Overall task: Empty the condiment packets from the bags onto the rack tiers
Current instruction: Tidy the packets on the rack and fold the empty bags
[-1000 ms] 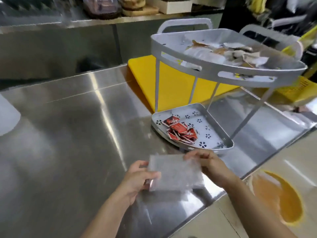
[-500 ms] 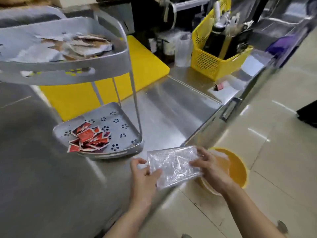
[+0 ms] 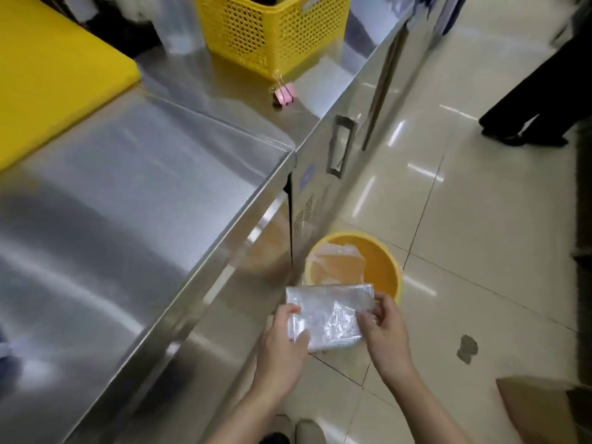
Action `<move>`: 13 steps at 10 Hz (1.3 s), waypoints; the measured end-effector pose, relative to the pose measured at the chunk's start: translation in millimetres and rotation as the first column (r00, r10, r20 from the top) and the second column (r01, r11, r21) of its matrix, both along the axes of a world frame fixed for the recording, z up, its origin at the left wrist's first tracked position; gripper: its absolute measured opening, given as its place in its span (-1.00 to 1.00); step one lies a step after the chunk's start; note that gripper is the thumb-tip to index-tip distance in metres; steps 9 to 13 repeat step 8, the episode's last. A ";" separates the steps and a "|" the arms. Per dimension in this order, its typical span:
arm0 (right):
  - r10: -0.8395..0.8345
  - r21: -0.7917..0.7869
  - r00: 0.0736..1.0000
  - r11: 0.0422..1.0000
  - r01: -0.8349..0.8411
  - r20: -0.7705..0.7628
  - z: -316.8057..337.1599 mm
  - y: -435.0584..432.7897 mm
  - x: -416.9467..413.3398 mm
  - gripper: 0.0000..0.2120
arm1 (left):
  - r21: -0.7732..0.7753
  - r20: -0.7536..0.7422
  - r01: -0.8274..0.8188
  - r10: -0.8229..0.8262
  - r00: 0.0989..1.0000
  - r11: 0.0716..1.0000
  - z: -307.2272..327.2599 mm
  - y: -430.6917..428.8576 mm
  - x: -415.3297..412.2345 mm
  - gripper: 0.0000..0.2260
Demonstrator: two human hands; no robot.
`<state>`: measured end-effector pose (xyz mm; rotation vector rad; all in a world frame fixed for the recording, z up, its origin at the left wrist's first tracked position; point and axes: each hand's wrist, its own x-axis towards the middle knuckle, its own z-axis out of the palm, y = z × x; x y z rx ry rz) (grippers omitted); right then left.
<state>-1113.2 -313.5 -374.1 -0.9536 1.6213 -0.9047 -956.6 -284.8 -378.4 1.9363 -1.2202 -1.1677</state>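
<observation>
Bag now off-counter, between fingers

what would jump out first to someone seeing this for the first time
Probably the crinkled clear plastic bag, held between the left hand and right hand low in the middle, off the counter's edge and over the floor. Just beyond it, a round yellow bin stands on the tiles with plastic inside. Bright yellow repeats up top: a perforated basket on the steel counter and a cutting board at far left.
</observation>
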 end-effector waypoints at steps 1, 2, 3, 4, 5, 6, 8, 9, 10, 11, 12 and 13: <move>-0.142 -0.262 0.976 0.960 0.095 -0.166 -46.2 -31.9 -20.1 -0.63 | -0.095 -0.042 0.119 -0.123 0.991 0.988 -52.2 -54.6 -26.9 -0.71; -0.224 -0.453 0.913 0.890 0.050 -0.340 -112.2 -69.3 -35.2 -0.63 | -0.089 -0.269 0.089 -0.110 0.957 0.992 -125.1 -104.6 -58.2 -0.60; -0.243 -0.549 0.786 0.824 -0.142 -0.568 -196.2 -103.1 -34.6 -0.63 | 0.190 -0.578 0.040 0.079 0.812 0.981 -211.6 -143.7 -89.5 -0.49; 0.027 -0.246 0.658 0.916 -0.318 -0.752 -299.3 -123.3 -26.8 -0.62 | 0.464 -0.683 -0.025 0.375 0.626 0.886 -298.1 -165.5 -107.7 -0.58; 0.548 0.363 0.457 0.825 -0.433 -0.701 -385.9 -127.6 -23.3 -0.53 | 0.627 -0.618 -0.052 0.538 0.573 0.777 -348.8 -172.8 -112.9 -0.62; 0.655 0.530 0.458 0.755 -0.385 -0.601 -390.6 -130.1 -27.4 -0.45 | 0.669 -0.545 -0.046 0.532 0.648 0.742 -352.1 -174.7 -111.9 -0.67; 0.555 0.367 0.489 0.824 -0.432 -0.673 -272.9 -137.5 -43.5 -0.55 | 0.330 -0.121 0.253 -0.225 0.967 0.909 -264.9 -178.7 -82.5 -0.44; 0.555 0.367 0.489 0.824 -0.432 -0.673 -272.9 -137.5 -43.5 -0.55 | 0.330 -0.121 0.253 -0.225 0.967 0.909 -264.9 -178.7 -82.5 -0.44; 0.555 0.367 0.489 0.824 -0.432 -0.673 -272.9 -137.5 -43.5 -0.55 | 0.330 -0.121 0.253 -0.225 0.967 0.909 -264.9 -178.7 -82.5 -0.44; 0.555 0.367 0.489 0.824 -0.432 -0.673 -272.9 -137.5 -43.5 -0.55 | 0.330 -0.121 0.253 -0.225 0.967 0.909 -264.9 -178.7 -82.5 -0.44; 0.555 0.367 0.489 0.824 -0.432 -0.673 -272.9 -137.5 -43.5 -0.55 | 0.330 -0.121 0.253 -0.225 0.967 0.909 -264.9 -178.7 -82.5 -0.44; 0.555 0.367 0.489 0.824 -0.432 -0.673 -272.9 -137.5 -43.5 -0.55 | 0.330 -0.121 0.253 -0.225 0.967 0.909 -264.9 -178.7 -82.5 -0.44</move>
